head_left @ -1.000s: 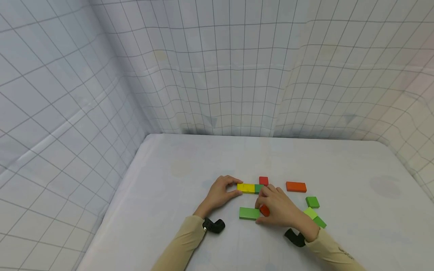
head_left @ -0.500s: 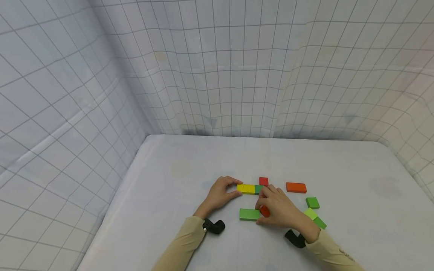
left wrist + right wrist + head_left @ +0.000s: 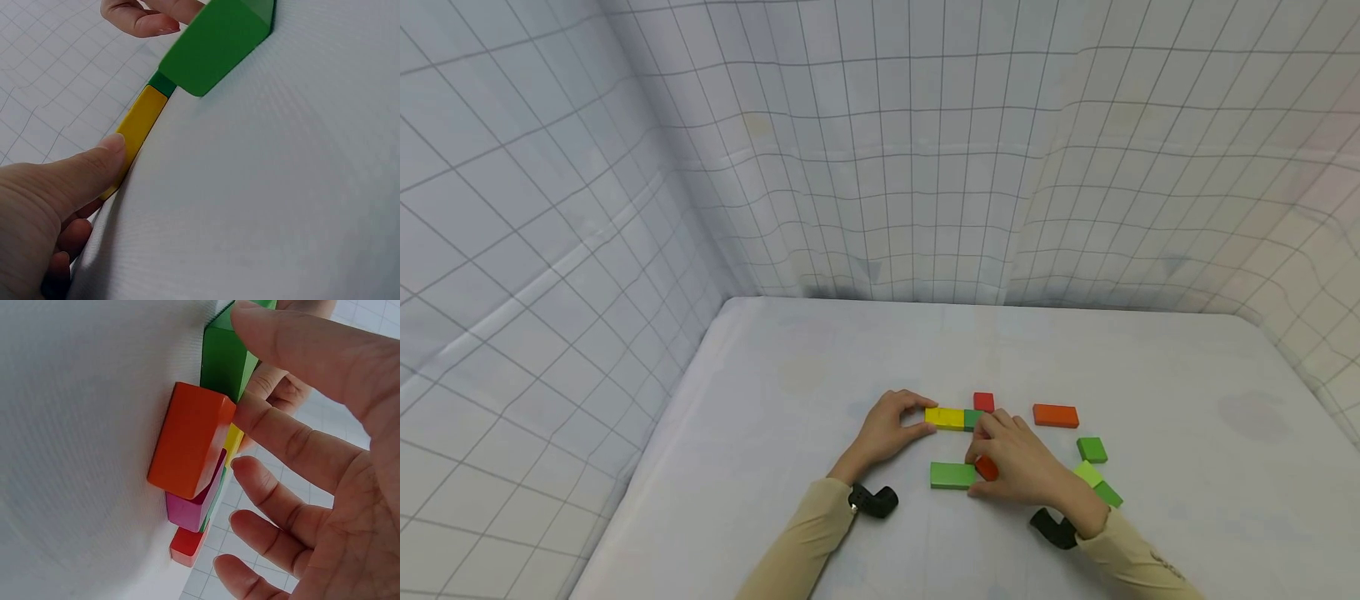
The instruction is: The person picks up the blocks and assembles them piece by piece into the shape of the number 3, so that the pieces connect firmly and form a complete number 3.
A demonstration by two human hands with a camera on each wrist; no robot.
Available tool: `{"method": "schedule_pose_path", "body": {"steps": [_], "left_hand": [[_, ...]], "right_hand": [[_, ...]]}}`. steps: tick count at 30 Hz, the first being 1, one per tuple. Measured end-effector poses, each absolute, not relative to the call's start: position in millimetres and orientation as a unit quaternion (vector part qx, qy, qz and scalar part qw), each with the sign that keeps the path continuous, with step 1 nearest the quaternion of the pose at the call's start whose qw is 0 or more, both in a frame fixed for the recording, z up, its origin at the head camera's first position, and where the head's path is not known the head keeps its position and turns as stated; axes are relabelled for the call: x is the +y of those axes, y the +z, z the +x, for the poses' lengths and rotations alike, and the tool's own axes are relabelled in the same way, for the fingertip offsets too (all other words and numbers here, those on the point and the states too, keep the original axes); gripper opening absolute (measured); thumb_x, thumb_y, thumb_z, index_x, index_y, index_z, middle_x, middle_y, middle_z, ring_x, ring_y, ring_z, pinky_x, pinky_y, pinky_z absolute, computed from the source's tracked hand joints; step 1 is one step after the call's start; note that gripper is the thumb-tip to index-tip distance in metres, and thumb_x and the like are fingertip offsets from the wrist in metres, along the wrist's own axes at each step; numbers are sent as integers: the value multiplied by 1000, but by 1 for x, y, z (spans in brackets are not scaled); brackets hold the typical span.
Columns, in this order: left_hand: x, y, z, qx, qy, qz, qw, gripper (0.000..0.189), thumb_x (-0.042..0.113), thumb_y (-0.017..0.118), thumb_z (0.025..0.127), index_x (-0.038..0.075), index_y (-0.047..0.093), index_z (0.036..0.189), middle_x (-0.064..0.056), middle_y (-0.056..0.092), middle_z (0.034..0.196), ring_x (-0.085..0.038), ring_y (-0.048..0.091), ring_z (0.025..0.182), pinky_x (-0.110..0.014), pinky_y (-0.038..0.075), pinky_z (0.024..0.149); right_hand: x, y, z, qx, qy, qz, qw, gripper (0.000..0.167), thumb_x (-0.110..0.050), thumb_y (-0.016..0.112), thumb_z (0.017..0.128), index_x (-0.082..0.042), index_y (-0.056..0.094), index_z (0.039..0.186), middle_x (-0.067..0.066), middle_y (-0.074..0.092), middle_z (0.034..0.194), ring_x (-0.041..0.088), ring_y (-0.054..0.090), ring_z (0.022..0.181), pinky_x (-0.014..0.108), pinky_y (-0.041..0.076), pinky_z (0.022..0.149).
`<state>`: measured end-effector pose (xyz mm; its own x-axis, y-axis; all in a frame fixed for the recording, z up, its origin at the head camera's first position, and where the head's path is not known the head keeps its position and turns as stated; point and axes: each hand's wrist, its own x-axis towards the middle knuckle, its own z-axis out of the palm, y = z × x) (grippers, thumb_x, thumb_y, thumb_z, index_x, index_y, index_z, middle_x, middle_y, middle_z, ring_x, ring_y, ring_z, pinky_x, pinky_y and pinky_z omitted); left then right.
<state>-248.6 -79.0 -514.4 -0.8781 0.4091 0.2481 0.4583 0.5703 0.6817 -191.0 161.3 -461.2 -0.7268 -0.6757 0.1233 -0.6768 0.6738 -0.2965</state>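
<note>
My left hand (image 3: 883, 427) pinches the left end of a yellow block (image 3: 946, 418) between thumb and fingers. A dark green block (image 3: 972, 420) sits end to end with the yellow one. Nearer to me, my right hand (image 3: 1022, 462) has thumb and index finger on opposite sides of the right end of a long green block (image 3: 952, 476); its other fingers are free in the right wrist view. Below that hand lies an orange-red block (image 3: 190, 440), mostly covered in the head view. A magenta block (image 3: 194, 503) shows beyond it, hidden from the head camera.
A small red block (image 3: 983, 402) lies behind the dark green one. To the right are a long orange block (image 3: 1055, 416), a small green block (image 3: 1092, 450), a lime block (image 3: 1087, 474) and another green block (image 3: 1108, 493). White gridded cloth (image 3: 880, 167) hangs around the table.
</note>
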Motion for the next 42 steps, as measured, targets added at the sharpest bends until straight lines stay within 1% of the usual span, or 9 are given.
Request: {"method": "schedule_pose_path", "body": {"steps": [13,17,22,26,29,31,36,39,42], "left_hand": [[-79,-513,-248,-887,-390,-246,33,32,31,74,83,20,69,113,10,63,102,-10,46,83,-28,38,75],[-79,-513,-247,-885,-391,-250,35,32,31,74,83,19,69,113,10,64,101,-10,46,83,-28,38,75],[-79,-513,-247,-887,-387,-250,31,32,30,74,83,19,69,113,9,64,101,-10,46,83,-27,38,75],[-79,-513,-248,-890,-382,-246,26,32,30,74,83,19,69,113,10,63,102,-10,46,84,-27,38,76],[-79,-513,-249,-891,-381,-244,24,33,30,74,83,20,69,114,10,63,103,-10,45,84,-27,38,75],[-79,-513,-248,-891,-382,-243,24,33,30,74,84,20,69,114,9,63,103,-10,45,84,-27,38,75],[-79,-511,-248,-891,-384,-243,19,33,30,73,84,19,69,114,9,63,103,-10,46,85,-28,38,76],[-78,-511,-248,-891,-384,-242,18,32,30,73,84,19,69,115,9,63,103,-10,46,85,-28,38,77],[-77,-510,-248,-893,-381,-240,19,32,29,73,84,19,69,115,9,63,103,-11,46,85,-28,38,76]], "right_hand": [[162,-461,-189,-915,169,366,-2,28,-39,84,69,-22,71,87,-8,44,94,14,37,92,35,35,74],[163,-461,-188,-918,167,360,-5,32,-41,83,70,-22,72,92,-7,44,95,14,36,92,35,35,74],[172,-462,-183,-915,184,357,26,43,-41,83,70,-18,70,104,-8,47,93,12,37,90,32,36,74],[187,-461,-178,-912,215,345,51,42,-37,82,72,-17,70,107,-8,50,92,9,39,88,30,39,73],[203,-457,-174,-915,236,321,70,37,-32,83,73,-18,70,105,-8,51,91,9,41,89,33,41,73],[215,-454,-172,-916,242,306,96,32,-27,84,72,-18,70,100,-8,52,89,9,44,88,34,43,73],[247,-448,-170,-916,251,279,140,24,-16,84,71,-18,68,88,-10,53,82,12,49,79,30,43,66],[262,-445,-167,-927,246,253,129,21,-18,83,73,-19,66,86,-11,52,78,11,49,75,28,42,61],[273,-445,-164,-942,240,216,87,19,-26,80,77,-19,65,87,-11,52,79,12,50,74,28,42,59]]}}
